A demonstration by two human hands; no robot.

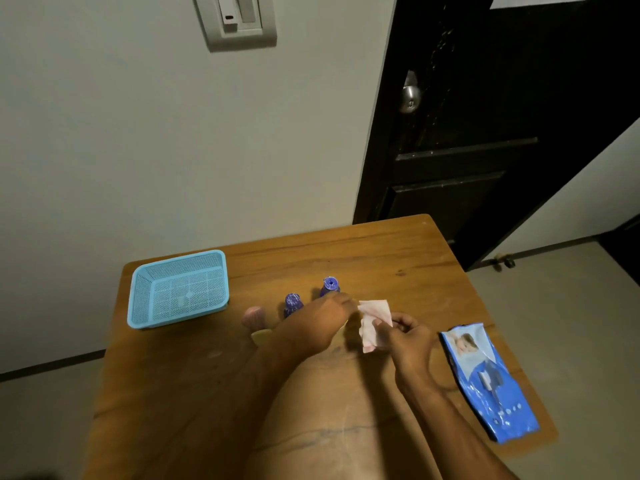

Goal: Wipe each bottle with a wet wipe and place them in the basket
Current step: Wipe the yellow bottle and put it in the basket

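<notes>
Bottles stand in a loose row near the middle of the wooden worktop [381, 258] in the head view. The purple bottle on the right [330, 286] is upright, its cap facing the camera, and the left hand's knuckles cover its lower part. The purple bottle to its left [293, 304] also stands upright, just beside the left hand. Further left is a pinkish bottle [253, 317], blurred, and below it a pale yellow-green thing [260, 336] peeks out from under the left forearm; what it is cannot be told.

The blue basket [138, 299] sits at the far left corner of the worktop, well apart from the bottles, its mesh floor bare.

The wet wipe [373, 325] is a white, partly unfolded sheet held up above the worktop between the two hands. The left hand [322, 323] reaches across from the left, its fingers curled and pinching the wipe's left upper edge. The right hand [407, 337] grips the wipe's right lower part, thumb and fingers bent around it. The two hands lie close together, just to the right of the bottles.

The blue wipe packet [488, 382] lies flat near the right edge of the worktop, crumpled, near the right wrist but not touching it.

Behind the worktop is a pale wall with a light switch plate [239, 22] high up, and to the right a dark door [485, 133] with a round metal knob [411, 97].
</notes>
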